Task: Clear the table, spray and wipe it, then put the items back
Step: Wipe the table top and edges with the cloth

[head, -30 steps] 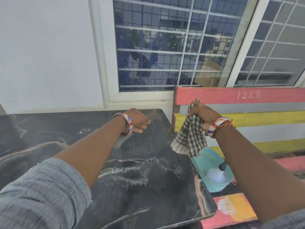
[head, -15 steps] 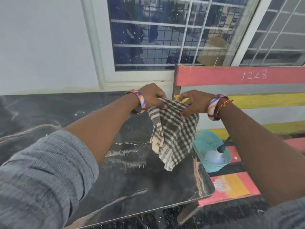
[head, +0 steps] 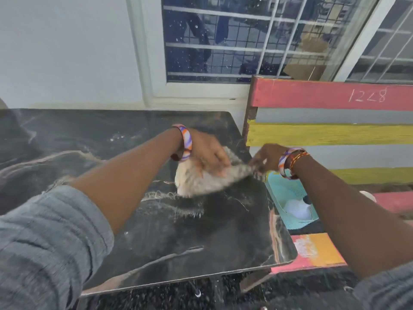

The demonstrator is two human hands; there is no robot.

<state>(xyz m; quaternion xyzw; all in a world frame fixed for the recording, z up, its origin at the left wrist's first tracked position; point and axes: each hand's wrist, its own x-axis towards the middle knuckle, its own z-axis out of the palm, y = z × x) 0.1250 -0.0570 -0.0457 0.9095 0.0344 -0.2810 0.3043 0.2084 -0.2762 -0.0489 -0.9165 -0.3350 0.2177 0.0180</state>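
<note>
Checked cloth (head: 207, 179) lies bunched on the dark marble bench (head: 201, 238), far-right part of the top, close to its right edge. Motion blur softens the weave.

Left hand (head: 209, 153) sits on top of the cloth, palm down, fingers spread and curled over it, pressing it to the slab. Right hand (head: 266, 156) pinches the cloth's right corner just off the bench edge; grip narrow, fingertips partly blurred.

Cloth's long axis runs left to right, thick wad at the left, tapering toward the right hand. Left hand is nearer the bulk, so the wiping stroke probably falls to it. Open slab lies to the left and near side of the hands; a streak of white residue (head: 172, 198) sits just near of the cloth.

Containers: a teal plastic basket (head: 288, 193) rests on the painted slat seat (head: 317, 249) to the right, beside the bench edge. Inside it, a white rounded object (head: 298, 209) with a dark part; identity unclear.

Bench top otherwise carries nothing; items not yet returned.
</note>
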